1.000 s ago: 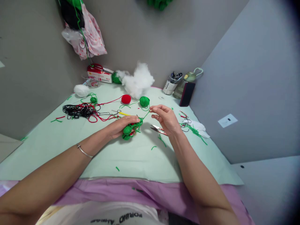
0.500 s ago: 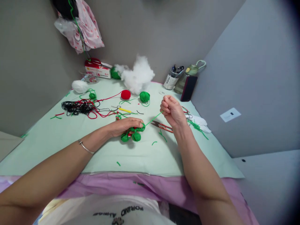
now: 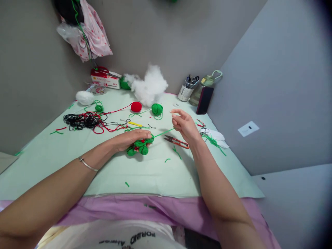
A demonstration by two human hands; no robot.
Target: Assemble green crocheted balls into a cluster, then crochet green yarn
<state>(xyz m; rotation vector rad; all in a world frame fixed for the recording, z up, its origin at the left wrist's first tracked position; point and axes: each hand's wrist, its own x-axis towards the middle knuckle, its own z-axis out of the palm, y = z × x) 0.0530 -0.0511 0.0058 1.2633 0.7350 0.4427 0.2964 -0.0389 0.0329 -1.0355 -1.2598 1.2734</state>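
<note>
The green crocheted piece (image 3: 143,149) juts below the left grip (image 3: 133,138) clasping it; the right grip (image 3: 184,125) holds yarn (image 3: 164,132).

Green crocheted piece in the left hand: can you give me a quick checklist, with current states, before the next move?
1. Left hand has hold of the green crocheted piece: ok.
2. Green strand runs straight, without slack, from the piece to the right hand: ok.
3. Strand's far end located: cannot tell, the right hand's fingers hide it.
4. Snips out of both hands: ok, they appear to lie on the table beside the right hand.
5. Work area free of loose bits: not ok, green yarn scraps lie near the snips.
</note>
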